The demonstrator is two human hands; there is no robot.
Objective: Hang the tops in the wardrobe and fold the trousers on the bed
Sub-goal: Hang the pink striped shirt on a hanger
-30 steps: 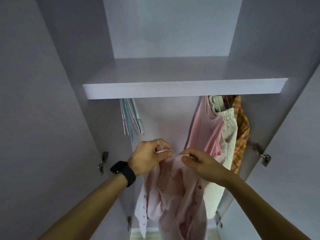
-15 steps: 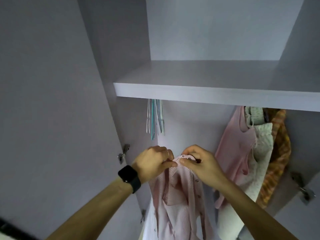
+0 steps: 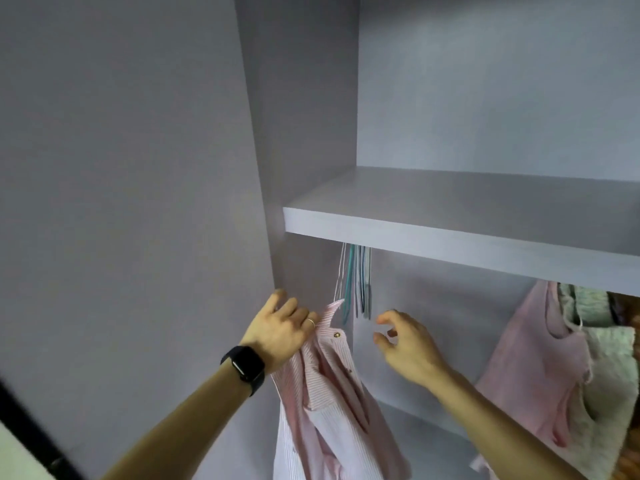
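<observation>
left hand holds the pink striped shirt by the collar so it hangs free inside the wardrobe, below the shelf. right hand is empty, fingers loosely curled, probably going for the spare hangers

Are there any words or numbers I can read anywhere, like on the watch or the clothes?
None: no word, number or sign can be read.
The watch face is dark and shows nothing.
The pink striped shirt and the pink top show no label or print.
</observation>
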